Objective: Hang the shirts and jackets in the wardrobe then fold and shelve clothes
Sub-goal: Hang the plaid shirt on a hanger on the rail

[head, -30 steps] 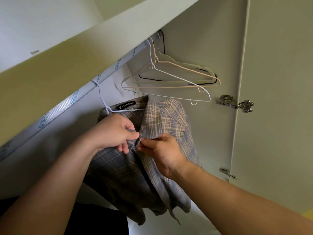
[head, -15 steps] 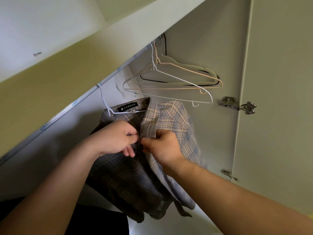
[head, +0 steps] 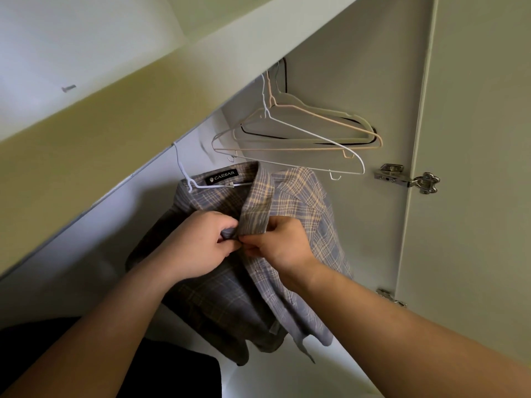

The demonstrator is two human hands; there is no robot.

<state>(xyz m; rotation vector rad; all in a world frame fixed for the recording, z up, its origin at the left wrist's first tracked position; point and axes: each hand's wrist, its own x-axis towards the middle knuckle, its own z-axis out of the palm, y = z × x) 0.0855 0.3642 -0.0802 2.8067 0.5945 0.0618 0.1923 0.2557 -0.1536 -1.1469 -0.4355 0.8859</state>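
**A:** Where is the shirt?

**B:** The grey-blue and tan plaid shirt (head: pixel 301 214) hangs inside the pale cream wardrobe (head: pixel 330 67) on a thin white wire hanger (head: pixel 184 173). The hanger's hook runs up behind the front edge of the cream shelf board (head: pixel 115 124), so I cannot see what it catches on. A black woven label (head: pixel 223 177) reading CAESAR shows inside the collar.

**A:** And the hands?

**B:** Both are at the shirt's front, just below the collar, touching each other. The left hand (head: pixel 198 245) has its fingers (head: pixel 230 226) curled and pinches one front edge. The right hand (head: pixel 284 245) pinches the other edge, its fingers (head: pixel 254 249) bent in tight. Whatever sits between the fingertips is too small to make out.

**A:** Anything beside the shirt?

**B:** A bunch of empty hangers (head: pixel 287 156), white, peach, pale green and black, hangs just to its right and a little higher. The lowest white one is close above the shirt's shoulder. Farther right, a metal hinge (head: pixel 408 179) joins the wardrobe side to the open cream door (head: pixel 474 168).

**A:** How does the shirt fall?

**B:** Loosely, its hem bunched and uneven at the bottom.
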